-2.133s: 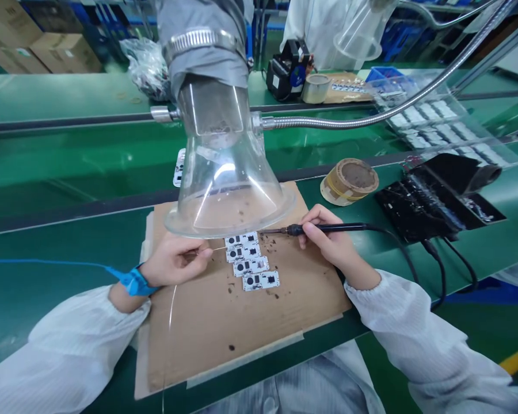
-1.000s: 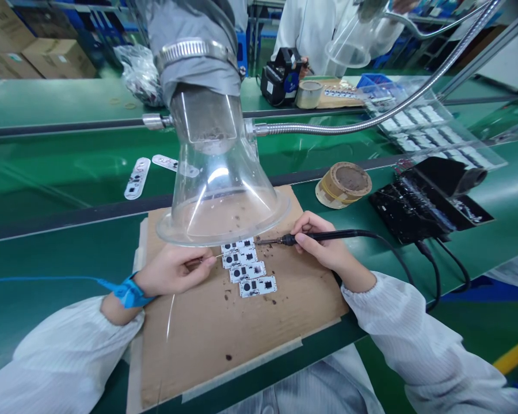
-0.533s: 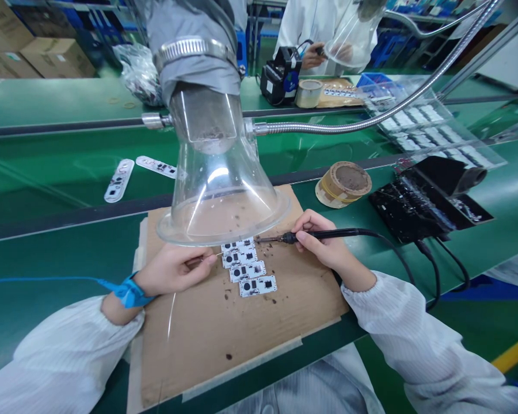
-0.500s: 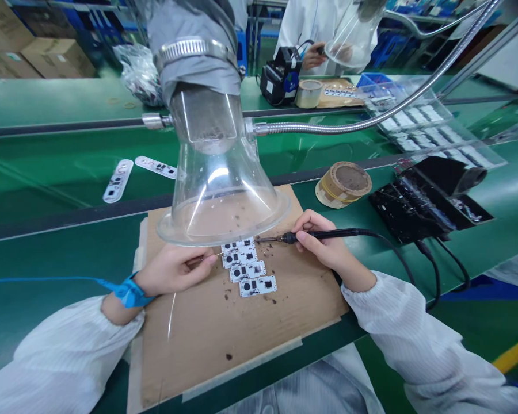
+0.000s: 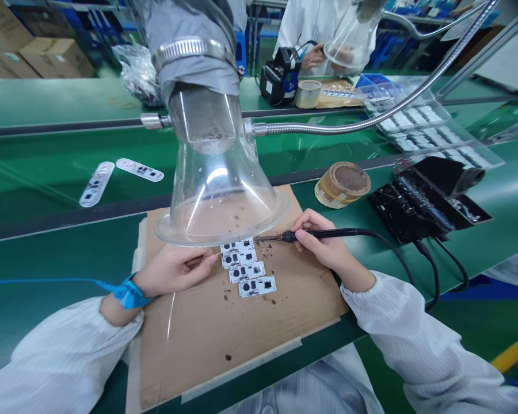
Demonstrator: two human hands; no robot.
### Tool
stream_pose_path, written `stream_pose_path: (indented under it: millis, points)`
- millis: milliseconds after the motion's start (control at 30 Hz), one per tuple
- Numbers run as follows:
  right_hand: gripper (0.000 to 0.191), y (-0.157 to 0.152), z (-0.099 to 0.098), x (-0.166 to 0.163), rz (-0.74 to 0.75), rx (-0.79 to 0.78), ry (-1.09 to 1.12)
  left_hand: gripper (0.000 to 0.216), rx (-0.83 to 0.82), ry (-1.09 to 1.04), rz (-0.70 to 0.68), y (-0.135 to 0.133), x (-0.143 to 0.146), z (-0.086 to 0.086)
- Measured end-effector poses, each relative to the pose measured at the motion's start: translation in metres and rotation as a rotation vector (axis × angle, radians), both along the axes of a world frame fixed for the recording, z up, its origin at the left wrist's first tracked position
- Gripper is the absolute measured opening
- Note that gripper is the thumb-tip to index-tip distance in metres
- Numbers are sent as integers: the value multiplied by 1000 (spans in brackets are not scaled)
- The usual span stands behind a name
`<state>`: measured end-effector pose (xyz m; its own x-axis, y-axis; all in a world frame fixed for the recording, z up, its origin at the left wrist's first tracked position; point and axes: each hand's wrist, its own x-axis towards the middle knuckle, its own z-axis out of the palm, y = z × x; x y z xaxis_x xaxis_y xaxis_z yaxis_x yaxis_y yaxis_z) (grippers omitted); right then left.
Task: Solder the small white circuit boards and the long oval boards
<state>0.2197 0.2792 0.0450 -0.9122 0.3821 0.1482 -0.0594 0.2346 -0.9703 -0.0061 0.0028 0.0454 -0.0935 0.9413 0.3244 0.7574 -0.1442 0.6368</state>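
Note:
My left hand (image 5: 172,270) pinches a thin solder wire (image 5: 211,255), whose end reaches the top board of several white circuit boards (image 5: 247,269). These lie in a slanted row on a scorch-marked cardboard sheet (image 5: 237,339). My right hand (image 5: 328,244) grips a black soldering iron (image 5: 315,234), its tip close to the same top board, though contact is hard to tell. A clear plastic fume hood (image 5: 220,195) hangs just above the boards. A blue wrist strap (image 5: 127,293) circles my left wrist.
Two loose white boards (image 5: 139,169) lie on a moving green belt (image 5: 47,195). To the right are a tip-cleaning tin (image 5: 342,184), a black board rack (image 5: 418,210) and a clear tray of boards (image 5: 427,126). A co-worker (image 5: 323,34) sits across the bench.
The loose boards on the green belt have travelled left. The soldering iron tip has moved slightly closer to the top board, and both hands otherwise stay nearly still.

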Motion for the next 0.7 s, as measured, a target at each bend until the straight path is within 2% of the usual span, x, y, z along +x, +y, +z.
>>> stream_pose_path:
  millis: [267,700]
  points:
    - [37,0,0,1,19,21,-17,33,-15,-1,-14,3,2,4]
    - [28,2,1,2,103,-34,24,32,-35,-86,-92,-5,-3,-4]
